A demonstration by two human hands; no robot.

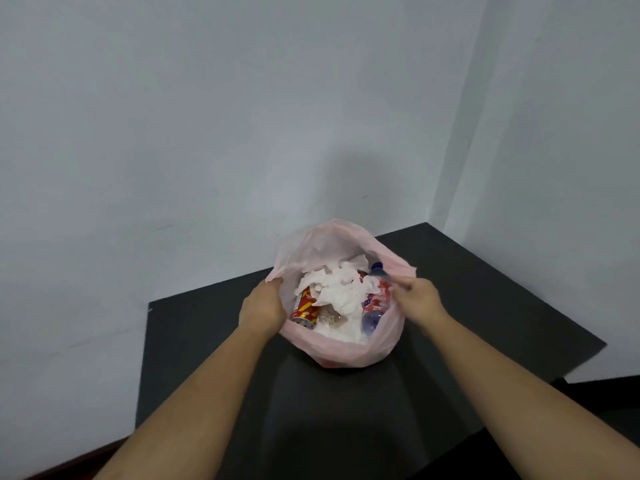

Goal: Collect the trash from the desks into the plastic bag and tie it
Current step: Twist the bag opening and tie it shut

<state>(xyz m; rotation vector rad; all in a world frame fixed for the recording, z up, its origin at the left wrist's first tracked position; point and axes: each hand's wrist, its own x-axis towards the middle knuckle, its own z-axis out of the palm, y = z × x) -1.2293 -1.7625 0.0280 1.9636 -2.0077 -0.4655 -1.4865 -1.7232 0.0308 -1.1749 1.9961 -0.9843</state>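
A pale pink plastic bag [341, 351] stands open on the black desk [485, 306]. Inside it lie crumpled white tissues [341, 289], a red and yellow can [306, 308] on the left and a clear bottle with a red label [375, 301] on the right. My left hand [263, 306] grips the bag's left rim. My right hand [420, 299] pinches the right rim. Both hands hold the mouth apart.
The desk sits in a corner of pale walls [207, 133]. A second dark surface [602, 400] lies lower at the right. A strip of dark floor edge [69, 462] shows at the lower left.
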